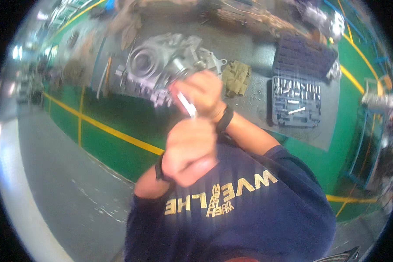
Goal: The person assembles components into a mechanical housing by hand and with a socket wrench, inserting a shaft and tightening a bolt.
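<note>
A grey cast-metal housing (146, 63) with round openings lies on the workbench ahead of me. A short stretch of a silver wrench (187, 104) shows between my hands; both its ends are hidden. My left hand (190, 150), nearer to my body, is closed in a fist around the wrench's lower end. Farther out, my right hand (201, 94) is closed about its other end, right against the near side of the housing. Motion blur softens both hands, so what the wrench sits on cannot be made out.
An olive cloth (237, 78) lies right of the housing. Farther right is an opened socket set case (297, 105) with sockets in it. A long thin tool (104, 78) rests at the bench's left. Green floor (113, 153) with yellow lines runs below the bench.
</note>
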The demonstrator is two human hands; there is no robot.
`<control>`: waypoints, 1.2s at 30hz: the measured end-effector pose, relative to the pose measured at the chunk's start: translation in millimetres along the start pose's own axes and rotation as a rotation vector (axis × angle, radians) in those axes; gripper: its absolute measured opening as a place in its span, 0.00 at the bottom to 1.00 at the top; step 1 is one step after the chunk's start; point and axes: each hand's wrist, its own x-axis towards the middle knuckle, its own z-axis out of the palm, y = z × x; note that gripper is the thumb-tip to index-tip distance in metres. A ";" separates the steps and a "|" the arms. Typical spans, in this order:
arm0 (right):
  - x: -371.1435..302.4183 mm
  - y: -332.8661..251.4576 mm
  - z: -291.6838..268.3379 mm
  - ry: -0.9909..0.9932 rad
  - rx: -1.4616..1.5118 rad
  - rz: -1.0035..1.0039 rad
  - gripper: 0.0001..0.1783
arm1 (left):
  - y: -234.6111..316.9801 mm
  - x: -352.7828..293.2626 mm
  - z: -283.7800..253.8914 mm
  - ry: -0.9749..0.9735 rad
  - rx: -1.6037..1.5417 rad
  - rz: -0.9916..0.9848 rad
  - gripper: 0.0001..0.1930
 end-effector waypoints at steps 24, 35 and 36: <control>-20.8 1.2 -72.8 -0.422 0.766 0.425 0.08 | -19.7 81.2 18.4 0.758 0.119 -0.286 0.28; -2.4 3.7 -28.9 -0.281 0.997 0.597 0.08 | -28.9 102.2 22.9 0.098 -0.104 -0.355 0.31; -2.7 5.6 -34.3 -0.287 0.895 0.557 0.09 | -27.6 101.1 23.0 0.072 -0.097 -0.344 0.31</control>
